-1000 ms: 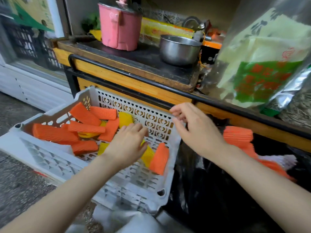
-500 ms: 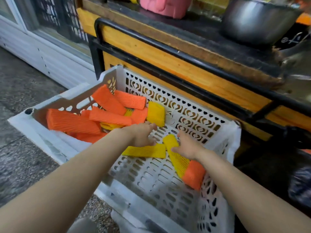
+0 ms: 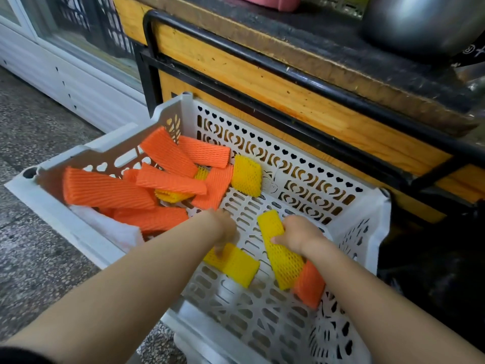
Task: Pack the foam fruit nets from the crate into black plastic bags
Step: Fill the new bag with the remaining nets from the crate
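Note:
A white perforated crate (image 3: 294, 177) sits on the floor holding several orange foam nets (image 3: 110, 191) piled at its left and a few yellow ones. My left hand (image 3: 224, 233) reaches down and pinches a short yellow net (image 3: 236, 264) on the crate floor. My right hand (image 3: 296, 233) grips a long yellow net (image 3: 278, 254), which lies over an orange net (image 3: 309, 285). Another yellow net (image 3: 246, 176) leans on the back wall. The black plastic bag (image 3: 433, 279) is the dark mass right of the crate.
A wooden counter with a black metal rail (image 3: 288, 74) rises right behind the crate, with a steel bowl (image 3: 420, 22) on top. A white cloth (image 3: 105, 227) lies in the crate's left corner. Grey speckled floor (image 3: 39, 245) spreads to the left.
Both hands have dropped onto the crate floor. The left hand now pinches the short yellow net, pulled toward me, and the right hand has closed round the long yellow net.

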Demonstrator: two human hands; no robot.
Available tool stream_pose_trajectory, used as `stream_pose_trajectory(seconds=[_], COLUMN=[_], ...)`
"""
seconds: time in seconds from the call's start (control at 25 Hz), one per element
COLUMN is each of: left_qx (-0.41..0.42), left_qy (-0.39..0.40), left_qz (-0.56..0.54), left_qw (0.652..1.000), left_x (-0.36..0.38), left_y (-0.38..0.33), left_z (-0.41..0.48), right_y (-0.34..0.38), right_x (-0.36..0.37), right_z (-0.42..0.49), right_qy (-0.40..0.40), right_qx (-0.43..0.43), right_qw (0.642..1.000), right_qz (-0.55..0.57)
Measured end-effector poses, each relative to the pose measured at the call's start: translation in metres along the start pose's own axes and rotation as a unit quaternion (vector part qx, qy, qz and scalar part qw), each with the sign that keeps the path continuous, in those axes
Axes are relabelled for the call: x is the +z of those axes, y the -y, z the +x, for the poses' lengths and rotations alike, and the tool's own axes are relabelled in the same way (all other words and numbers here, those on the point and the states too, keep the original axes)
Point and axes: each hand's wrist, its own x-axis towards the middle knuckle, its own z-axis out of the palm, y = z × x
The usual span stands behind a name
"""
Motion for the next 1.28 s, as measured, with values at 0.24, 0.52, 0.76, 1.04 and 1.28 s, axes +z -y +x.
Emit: stream_pose_trajectory(seconds=[0.24,0.52,0.76,1.04,1.28], left_qx=[0.004,-0.074,-0.103,-0.021,-0.114], left_qy=[-0.162,-0.453,-0.499,-0.468,-0.568], left_qz=[-0.175,-0.502,-0.678,-0.754,-0.696], left_qw=[0.971,0.733,0.529,0.460,0.425], left_x=[-0.006,-0.008,0.004,0.003,0.035], left_y=[0.012,0.027,0.017,0.008,0.059], left_z=[-0.020,-0.070,-0.114,-0.156,-0.151], right_y=[-0.001,0.020,0.063,0.131,0.160], right_x=[-0.033,-0.088,-0.098,-0.081,-0.059], right_z=[-0.032,-0.079,-0.107,-0.105,-0.051], right_qy=[-0.157,-0.331,-0.240,-0.182,-0.187], right_qx=[-0.102,-0.139,-0.222,-0.289,-0.288], right_qw=[0.977,0.897,0.907,0.890,0.915], right_qz=[0.099,0.259,0.264,0.302,0.213])
